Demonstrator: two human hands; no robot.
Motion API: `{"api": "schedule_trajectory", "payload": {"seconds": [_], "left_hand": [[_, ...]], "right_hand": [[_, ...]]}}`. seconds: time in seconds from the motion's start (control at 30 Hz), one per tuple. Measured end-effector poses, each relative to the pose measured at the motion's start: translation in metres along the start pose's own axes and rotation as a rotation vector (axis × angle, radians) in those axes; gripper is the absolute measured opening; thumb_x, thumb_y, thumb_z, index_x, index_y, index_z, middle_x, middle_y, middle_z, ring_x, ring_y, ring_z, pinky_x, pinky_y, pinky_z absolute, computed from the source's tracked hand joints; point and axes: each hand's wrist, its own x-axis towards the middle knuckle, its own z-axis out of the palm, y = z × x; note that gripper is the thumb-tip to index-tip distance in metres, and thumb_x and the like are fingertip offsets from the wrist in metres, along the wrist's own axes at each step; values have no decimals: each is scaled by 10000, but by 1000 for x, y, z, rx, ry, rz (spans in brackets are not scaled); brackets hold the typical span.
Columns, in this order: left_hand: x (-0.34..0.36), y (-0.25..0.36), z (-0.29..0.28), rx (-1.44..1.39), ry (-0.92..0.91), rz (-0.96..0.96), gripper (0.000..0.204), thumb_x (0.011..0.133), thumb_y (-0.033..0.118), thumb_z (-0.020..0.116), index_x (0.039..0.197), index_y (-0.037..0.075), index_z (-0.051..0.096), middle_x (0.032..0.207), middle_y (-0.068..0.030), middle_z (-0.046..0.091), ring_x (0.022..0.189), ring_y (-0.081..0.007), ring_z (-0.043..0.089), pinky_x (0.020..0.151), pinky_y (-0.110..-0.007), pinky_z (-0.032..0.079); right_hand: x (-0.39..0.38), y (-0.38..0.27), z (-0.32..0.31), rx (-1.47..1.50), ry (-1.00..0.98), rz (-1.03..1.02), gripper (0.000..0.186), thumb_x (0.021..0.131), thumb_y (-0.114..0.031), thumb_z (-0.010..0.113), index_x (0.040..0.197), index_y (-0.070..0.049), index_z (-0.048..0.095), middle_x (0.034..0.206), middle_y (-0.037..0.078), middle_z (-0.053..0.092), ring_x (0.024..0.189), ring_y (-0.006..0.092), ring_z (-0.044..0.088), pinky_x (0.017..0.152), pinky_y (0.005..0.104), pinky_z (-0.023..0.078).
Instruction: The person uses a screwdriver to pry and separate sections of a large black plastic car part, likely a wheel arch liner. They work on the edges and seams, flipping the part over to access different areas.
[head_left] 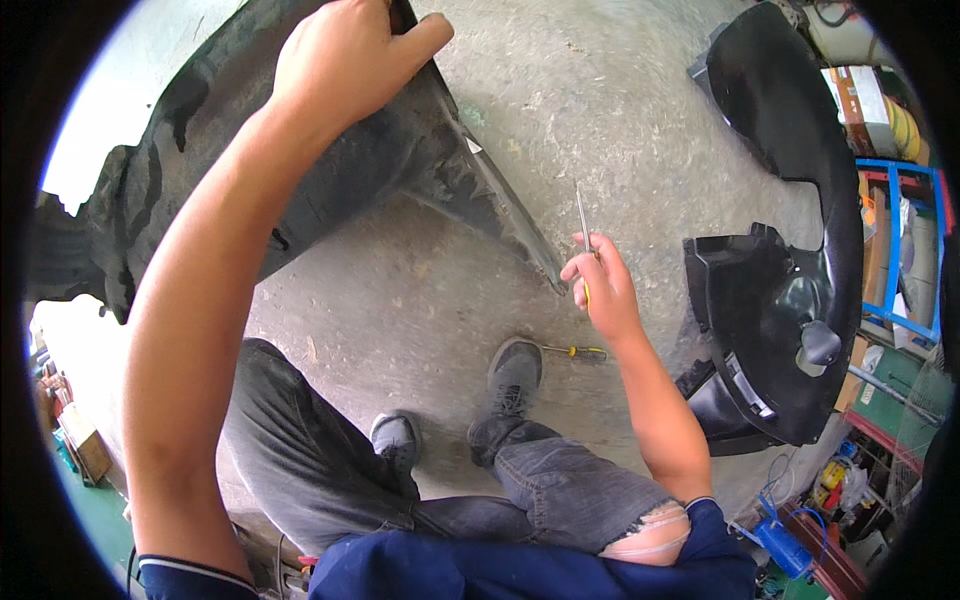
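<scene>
At the upper left, my left hand is closed over the upper edge of a dusty, dark plastic wheel arch liner. Its fingertips are hidden behind the edge, and the thumb points right. My right hand, right of the liner's lower tip, is wrapped round a screwdriver. The thin metal shaft points away from me; a bit of yellow handle shows between the fingers. A second screwdriver, with a yellow and black handle, lies on the floor beside my shoe.
A shiny black wheel arch liner lies on the concrete floor at the right. Beyond it stand a blue metal frame, boxes and a blue spray gun or similar tool. My shoes are on the floor below the hands.
</scene>
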Motion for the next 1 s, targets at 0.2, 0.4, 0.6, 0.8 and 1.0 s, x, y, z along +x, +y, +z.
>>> {"api": "schedule_trajectory", "payload": {"seconds": [0.2,0.4,0.6,0.8,1.0], "left_hand": [[5,5,10,-35,-15,-17,490,833,410,576,870,-67,680,851,-298,678,860,-454,675,828,-481,537],[9,6,10,4,-33,-39,513,841,420,569,932,-69,693,922,-305,681,932,-443,668,872,-479,521],[25,12,18,-96,-151,-56,510,865,428,562,974,-52,696,874,-265,688,881,-380,683,826,-441,517],[44,-41,13,29,-169,-103,570,887,501,540,1062,-24,676,898,-220,682,844,-315,663,820,-406,504],[70,-67,43,44,-209,-100,635,909,574,518,1150,3,655,922,-175,676,806,-250,643,813,-372,492]], "right_hand": [[-46,-15,26,28,-139,-9,345,992,-153,547,1288,23,539,846,31,635,660,47,520,578,224,433],[-39,-1,40,-52,-122,7,357,976,-146,569,1296,8,541,823,35,631,638,60,529,580,235,435],[-31,2,32,74,-88,24,274,971,-89,542,1212,25,482,861,95,652,565,50,470,503,221,385],[-21,6,48,250,-156,56,235,969,-101,565,1169,19,536,855,101,660,542,56,483,491,226,394],[-15,3,29,331,-164,122,252,960,-126,591,1159,25,558,862,105,679,533,54,501,481,222,397]]}}
